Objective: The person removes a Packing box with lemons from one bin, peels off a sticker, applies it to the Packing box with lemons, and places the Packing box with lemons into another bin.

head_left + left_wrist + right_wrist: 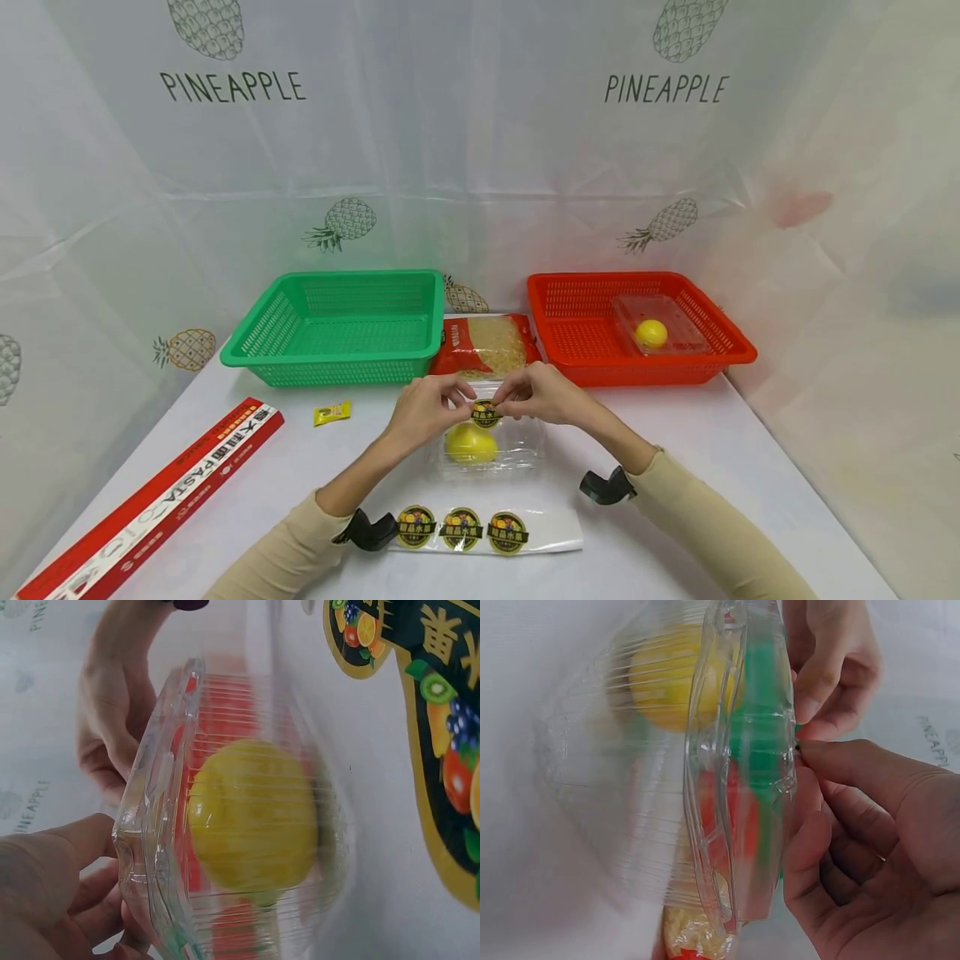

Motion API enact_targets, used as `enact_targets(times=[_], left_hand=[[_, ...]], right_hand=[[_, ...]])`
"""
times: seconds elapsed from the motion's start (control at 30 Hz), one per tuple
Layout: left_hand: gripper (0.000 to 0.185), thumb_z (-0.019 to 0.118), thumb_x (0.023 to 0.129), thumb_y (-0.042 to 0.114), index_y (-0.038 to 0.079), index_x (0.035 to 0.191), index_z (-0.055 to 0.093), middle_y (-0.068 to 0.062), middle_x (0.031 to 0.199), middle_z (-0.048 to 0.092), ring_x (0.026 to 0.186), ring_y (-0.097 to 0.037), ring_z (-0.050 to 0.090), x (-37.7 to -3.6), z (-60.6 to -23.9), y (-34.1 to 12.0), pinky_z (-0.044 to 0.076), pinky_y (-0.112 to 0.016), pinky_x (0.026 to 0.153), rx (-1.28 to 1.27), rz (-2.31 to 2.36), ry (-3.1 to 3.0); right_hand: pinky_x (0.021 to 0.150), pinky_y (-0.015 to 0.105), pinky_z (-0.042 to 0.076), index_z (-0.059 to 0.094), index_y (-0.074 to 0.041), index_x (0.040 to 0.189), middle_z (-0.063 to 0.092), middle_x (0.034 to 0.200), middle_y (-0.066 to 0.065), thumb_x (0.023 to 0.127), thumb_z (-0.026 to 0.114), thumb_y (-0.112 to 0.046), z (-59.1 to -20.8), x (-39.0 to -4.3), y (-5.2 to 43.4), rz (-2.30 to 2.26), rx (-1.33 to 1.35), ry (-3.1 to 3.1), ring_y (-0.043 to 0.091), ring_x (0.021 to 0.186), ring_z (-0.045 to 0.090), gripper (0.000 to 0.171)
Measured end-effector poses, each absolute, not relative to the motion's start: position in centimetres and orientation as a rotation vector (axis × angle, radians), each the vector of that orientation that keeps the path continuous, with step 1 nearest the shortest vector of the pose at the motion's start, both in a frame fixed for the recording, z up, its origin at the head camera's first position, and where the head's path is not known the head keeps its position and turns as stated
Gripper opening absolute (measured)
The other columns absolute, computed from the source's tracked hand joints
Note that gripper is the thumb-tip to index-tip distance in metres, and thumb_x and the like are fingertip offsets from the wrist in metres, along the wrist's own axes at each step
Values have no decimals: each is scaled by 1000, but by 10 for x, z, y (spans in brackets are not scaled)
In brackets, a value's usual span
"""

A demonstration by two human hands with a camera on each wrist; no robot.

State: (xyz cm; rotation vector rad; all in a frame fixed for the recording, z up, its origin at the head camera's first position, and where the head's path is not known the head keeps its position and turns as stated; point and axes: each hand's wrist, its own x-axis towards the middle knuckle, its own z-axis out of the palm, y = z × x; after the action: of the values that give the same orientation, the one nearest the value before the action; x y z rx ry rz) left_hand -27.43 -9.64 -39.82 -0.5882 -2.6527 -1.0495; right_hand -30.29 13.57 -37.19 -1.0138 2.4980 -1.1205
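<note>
A clear plastic clamshell box (519,454) with a yellow lemon (471,443) inside sits in the middle of the table, its lid closed. Over the lid, my left hand (429,411) pinches the left edge of a round black-and-gold fruit sticker (486,413). The opposite edge is pinched by my right hand (546,395). In the left wrist view, the left fingers (82,836) are at the box's top rim. The right thumb (855,761) appears close against the lid in the right wrist view. Whether the sticker touches the plastic, I cannot tell.
A sheet of several round stickers (551,530) lies in front of the box. Behind stand a green basket (337,371), a pasta bag (491,346), and a red basket (637,373) holding another boxed lemon (651,334). Leftward lie a yellow packet (332,413) and a long pasta box (161,500).
</note>
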Motion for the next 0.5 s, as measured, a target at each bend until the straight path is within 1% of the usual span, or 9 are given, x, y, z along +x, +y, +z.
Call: enact_targets(times=[0.2,0.33,0.5], left_hand=[[9,73,79,16,19,88,76,11,68,70,56,-2,52,-275,-395,-98,40,-19,51,-630,-981,-2688],[9,75,81,18,17,90,77,10,69,70,57,-1,53,-275,-393,-99,40,-18,53,-674,-961,-2715],[9,76,81,18,17,90,77,10,68,69,57,0,53,-276,-393,-99,41,-19,55,-714,-953,-2730]], right_hand=[[57,22,53,77,-9,95,75,82,5,88,74,-15,-371,-302,134,-1076,-1019,2530,32,70,66,10],[55,22,52,78,-9,94,75,80,5,88,74,-16,-369,-302,132,-1039,-1005,2567,24,65,62,10],[55,23,52,78,-9,92,74,79,7,87,74,-15,-370,-301,130,-1019,-984,2582,23,64,62,9]])
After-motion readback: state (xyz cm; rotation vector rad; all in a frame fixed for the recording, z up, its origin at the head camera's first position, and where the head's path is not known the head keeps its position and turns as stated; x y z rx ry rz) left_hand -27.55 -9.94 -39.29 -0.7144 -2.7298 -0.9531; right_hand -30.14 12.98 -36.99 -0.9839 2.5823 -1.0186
